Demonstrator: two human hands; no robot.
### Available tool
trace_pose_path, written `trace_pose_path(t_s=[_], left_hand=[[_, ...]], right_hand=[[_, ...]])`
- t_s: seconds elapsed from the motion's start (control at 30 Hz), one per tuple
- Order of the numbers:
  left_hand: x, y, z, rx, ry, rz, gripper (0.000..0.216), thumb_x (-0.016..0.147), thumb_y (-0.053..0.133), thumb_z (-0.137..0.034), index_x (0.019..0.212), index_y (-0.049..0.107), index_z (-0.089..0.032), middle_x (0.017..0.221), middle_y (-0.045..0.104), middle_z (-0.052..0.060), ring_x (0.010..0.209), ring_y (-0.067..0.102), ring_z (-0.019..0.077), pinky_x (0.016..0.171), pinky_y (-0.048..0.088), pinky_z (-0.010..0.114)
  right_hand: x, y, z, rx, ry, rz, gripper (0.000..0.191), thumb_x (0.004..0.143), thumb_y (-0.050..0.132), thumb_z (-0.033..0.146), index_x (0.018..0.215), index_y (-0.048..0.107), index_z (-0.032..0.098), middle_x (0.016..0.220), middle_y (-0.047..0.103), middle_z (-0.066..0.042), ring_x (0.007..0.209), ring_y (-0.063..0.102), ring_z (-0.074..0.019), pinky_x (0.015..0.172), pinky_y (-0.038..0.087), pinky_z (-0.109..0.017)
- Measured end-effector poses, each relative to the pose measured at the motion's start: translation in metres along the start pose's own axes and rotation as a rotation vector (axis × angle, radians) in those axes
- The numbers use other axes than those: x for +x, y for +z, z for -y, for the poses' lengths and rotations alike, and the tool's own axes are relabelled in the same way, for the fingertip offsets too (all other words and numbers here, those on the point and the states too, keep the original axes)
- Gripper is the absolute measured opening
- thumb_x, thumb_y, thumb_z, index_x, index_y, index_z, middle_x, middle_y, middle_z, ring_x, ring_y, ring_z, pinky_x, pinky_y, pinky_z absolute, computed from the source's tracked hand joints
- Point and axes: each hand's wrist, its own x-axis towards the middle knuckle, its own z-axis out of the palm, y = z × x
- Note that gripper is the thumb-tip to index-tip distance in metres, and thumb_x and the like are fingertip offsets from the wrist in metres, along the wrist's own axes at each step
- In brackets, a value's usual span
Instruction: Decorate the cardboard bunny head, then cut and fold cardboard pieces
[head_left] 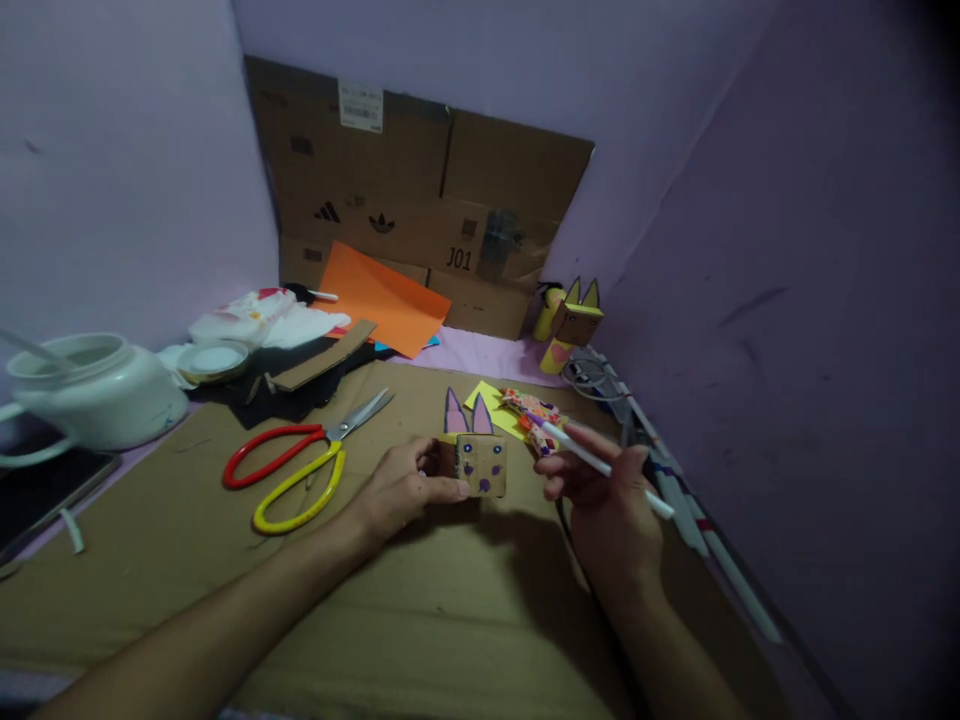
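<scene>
Centre frame: your left hand (405,487) pinches the eared box (484,466), just left of the marker (585,455) your right hand (613,525) grips, tip slanting up-left.

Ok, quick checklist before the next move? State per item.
1. Small box steadied: ok, left hand grips its left side.
2. Pen held: ok, right hand has the white pen, purple end toward the box.
3. Pen clear of the box's face: ok, a gap shows between them.
4. Ears upright on the box: ok, both pink ears stand.
5. Scissors clear of both hands: ok, lying left of the left hand.
6. Box's back side: cannot tell, hidden.
</scene>
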Motion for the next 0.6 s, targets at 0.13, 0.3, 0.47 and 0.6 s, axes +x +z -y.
trace_pose_path(t_s=[0.13,0.3,0.47,0.6], left_hand=[[0.002,-0.001,0.004,0.018,-0.007,0.005,0.054,0.053,0.071,-0.026,0.104,0.062,-0.011,0.094,0.068,0.008,0.084,0.059,0.0220,0.070,0.043,0.030],[0.000,0.002,0.002,0.011,-0.025,-0.001,0.052,0.054,0.069,-0.026,0.104,0.062,-0.014,0.094,0.068,0.008,0.088,0.060,0.0248,0.076,0.044,0.034],[-0.002,0.003,0.002,0.011,-0.023,0.005,0.053,0.052,0.071,-0.025,0.103,0.061,-0.013,0.097,0.068,0.009,0.089,0.061,0.0245,0.077,0.045,0.034],[0.001,0.000,0.006,0.062,-0.003,-0.033,0.044,0.052,0.074,-0.025,0.093,0.062,-0.013,0.088,0.067,0.006,0.084,0.060,0.0229,0.072,0.044,0.032]], right_hand=[[-0.013,0.005,0.004,0.017,-0.020,0.142,0.048,0.078,0.055,0.062,0.102,0.069,0.022,0.078,0.071,-0.006,0.054,0.061,-0.0127,0.051,0.050,-0.024],[-0.027,0.013,0.000,-0.184,-0.037,0.115,0.020,0.072,0.071,0.035,0.086,0.068,0.020,0.069,0.070,-0.003,0.055,0.063,-0.0143,0.050,0.051,-0.023],[-0.029,0.021,-0.008,-0.312,-0.035,0.091,0.023,0.073,0.068,0.031,0.063,0.051,0.020,0.050,0.060,0.002,0.043,0.054,-0.0102,0.042,0.043,-0.019],[-0.026,0.022,-0.011,-0.361,-0.044,0.128,0.014,0.075,0.063,0.032,0.074,0.058,0.019,0.055,0.061,0.001,0.049,0.058,-0.0124,0.048,0.047,-0.022]])
